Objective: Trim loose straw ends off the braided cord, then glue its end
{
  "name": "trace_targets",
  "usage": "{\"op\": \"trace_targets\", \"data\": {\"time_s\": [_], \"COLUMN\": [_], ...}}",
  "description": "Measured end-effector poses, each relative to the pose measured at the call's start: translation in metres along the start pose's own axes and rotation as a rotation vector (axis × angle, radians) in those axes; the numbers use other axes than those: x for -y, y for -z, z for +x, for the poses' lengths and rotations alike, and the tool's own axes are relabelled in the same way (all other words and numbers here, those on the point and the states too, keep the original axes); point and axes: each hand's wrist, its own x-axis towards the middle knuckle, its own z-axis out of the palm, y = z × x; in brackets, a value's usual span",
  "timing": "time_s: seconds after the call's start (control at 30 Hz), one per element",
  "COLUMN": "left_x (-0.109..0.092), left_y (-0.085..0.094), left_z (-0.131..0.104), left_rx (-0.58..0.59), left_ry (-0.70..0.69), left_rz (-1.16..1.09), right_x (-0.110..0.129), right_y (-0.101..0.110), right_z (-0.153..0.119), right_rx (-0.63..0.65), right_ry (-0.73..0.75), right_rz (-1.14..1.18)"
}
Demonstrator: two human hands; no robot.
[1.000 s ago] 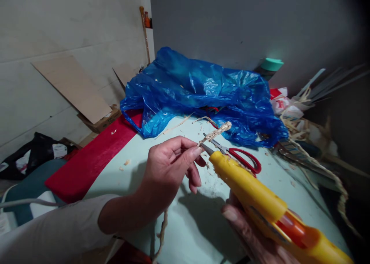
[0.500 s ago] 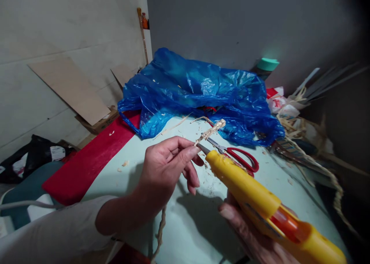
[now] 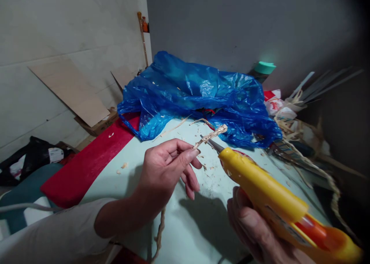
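Between thumb and forefinger, my left hand (image 3: 170, 167) pinches a twisted straw-coloured cord (image 3: 213, 134) near its doubled-over end. The rest of the cord hangs down below the wrist toward the table's near edge. My right hand (image 3: 257, 225) is wrapped round the handle of a yellow glue gun (image 3: 260, 179) with an orange part at its rear. The gun's grey nozzle points left and lies close to the underside of the cord's end; whether they touch I cannot tell. Red-handled scissors lie on the table, mostly hidden behind the gun.
A crumpled blue plastic bag (image 3: 196, 86) covers the back of the pale green table (image 3: 130, 183). Red material (image 3: 92, 160) runs along the left side. Straw strips and a braided cord (image 3: 315, 162) lie at right. Small scraps are scattered about the tabletop.
The glue gun has shifted right, its nozzle moving from beside my left fingertips along the cord toward its far end. My left hand stays nearly still. The gun now hides more of the scissors.
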Motion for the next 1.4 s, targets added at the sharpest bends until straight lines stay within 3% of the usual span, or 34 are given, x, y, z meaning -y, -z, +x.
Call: {"op": "trace_targets", "data": {"time_s": [0.37,0.6,0.8,1.07,1.4], "left_x": [-0.001,-0.002,-0.002,-0.003,-0.005], "left_y": [0.000,0.001,0.000,-0.001,-0.002], "left_z": [0.000,0.000,0.000,-0.001,0.000], "left_rx": [0.019,0.043,0.015,-0.004,-0.018], "left_ry": [-0.004,0.000,0.003,0.025,0.042], "left_rz": [-0.005,0.002,0.032,0.047,0.057], "right_x": [0.008,0.017,0.013,0.028,0.030], "right_y": [-0.015,-0.016,-0.011,-0.018,-0.017], "right_z": [0.000,0.008,0.012,0.017,0.018], "right_rx": [0.031,0.035,0.100,0.102,0.090], "right_ry": [-0.076,-0.012,0.032,0.017,0.047], "right_rz": [-0.113,-0.160,-0.050,-0.069,-0.083]}}
